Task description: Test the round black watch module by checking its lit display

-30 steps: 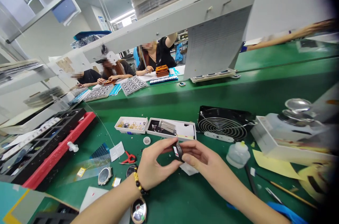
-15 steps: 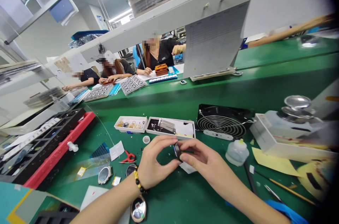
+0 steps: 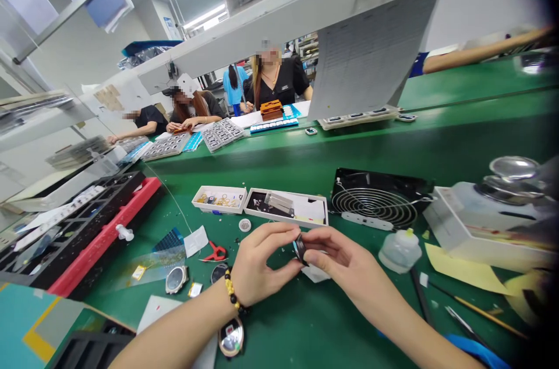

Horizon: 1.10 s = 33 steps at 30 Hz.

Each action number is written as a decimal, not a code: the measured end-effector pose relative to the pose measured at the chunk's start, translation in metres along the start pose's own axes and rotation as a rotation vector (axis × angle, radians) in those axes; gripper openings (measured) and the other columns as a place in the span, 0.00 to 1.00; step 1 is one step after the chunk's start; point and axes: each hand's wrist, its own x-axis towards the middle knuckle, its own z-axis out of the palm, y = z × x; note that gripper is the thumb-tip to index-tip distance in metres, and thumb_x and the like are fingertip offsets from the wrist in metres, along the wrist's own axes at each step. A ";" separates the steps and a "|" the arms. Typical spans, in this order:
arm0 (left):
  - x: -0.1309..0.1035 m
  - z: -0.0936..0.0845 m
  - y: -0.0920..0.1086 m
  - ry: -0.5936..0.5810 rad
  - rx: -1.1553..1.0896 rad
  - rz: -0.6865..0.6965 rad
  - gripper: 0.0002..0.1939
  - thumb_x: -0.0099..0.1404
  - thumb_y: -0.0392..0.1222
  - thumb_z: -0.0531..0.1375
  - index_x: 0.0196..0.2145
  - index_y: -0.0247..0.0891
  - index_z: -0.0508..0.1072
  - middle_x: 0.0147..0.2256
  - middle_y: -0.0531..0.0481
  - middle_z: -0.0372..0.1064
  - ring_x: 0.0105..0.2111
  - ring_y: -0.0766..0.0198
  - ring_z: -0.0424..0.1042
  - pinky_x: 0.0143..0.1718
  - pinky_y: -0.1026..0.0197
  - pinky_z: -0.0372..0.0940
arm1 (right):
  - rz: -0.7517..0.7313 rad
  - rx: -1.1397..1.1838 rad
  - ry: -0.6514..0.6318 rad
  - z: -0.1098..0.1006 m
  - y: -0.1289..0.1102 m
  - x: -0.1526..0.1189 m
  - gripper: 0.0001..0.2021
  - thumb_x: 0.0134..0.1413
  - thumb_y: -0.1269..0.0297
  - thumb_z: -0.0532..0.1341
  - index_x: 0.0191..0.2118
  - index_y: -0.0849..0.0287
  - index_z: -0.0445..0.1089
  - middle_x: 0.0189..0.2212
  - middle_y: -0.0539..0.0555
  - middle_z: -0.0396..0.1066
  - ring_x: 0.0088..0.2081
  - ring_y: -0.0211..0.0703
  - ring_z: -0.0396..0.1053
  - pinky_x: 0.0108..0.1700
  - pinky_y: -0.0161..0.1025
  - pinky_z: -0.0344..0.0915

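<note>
A small dark round part (image 3: 299, 247), possibly a watch case, is held above a green workbench (image 3: 314, 322) between two bare hands. The left hand (image 3: 257, 267) is curled, thumb and fingertips pinched on the part's left edge; a beaded bracelet (image 3: 233, 299) is worn on that wrist. The right hand (image 3: 345, 258) is closed on the part's right side, and most of the part is hidden by the fingers, so its face and details cannot be made out.

A white scrap (image 3: 315, 273) is partly covered beneath the hands. On the bench to the left lie red snips (image 3: 215, 252), a round watch case (image 3: 176, 279) and a second dark round piece (image 3: 218, 271), half hidden by the left wrist. Behind the hands stand two shallow white trays (image 3: 286, 207), their small contents too fine to identify. A black fan (image 3: 376, 200) lies flat to the right, with a small white bottle (image 3: 399, 248) near it. The equipment at the far right (image 3: 489, 212) is blurred and cut off by the dark picture edge. A red and black rack (image 3: 82, 235) is seen at the left.

Across the belt, other people (image 3: 275, 75) are seated at work.
</note>
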 end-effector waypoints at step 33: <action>0.003 -0.004 -0.002 -0.045 -0.157 -0.269 0.23 0.57 0.39 0.72 0.51 0.42 0.78 0.40 0.47 0.79 0.39 0.58 0.76 0.45 0.56 0.71 | 0.101 -0.145 -0.052 0.001 0.000 -0.003 0.23 0.55 0.37 0.64 0.42 0.53 0.71 0.40 0.54 0.79 0.42 0.53 0.76 0.49 0.47 0.72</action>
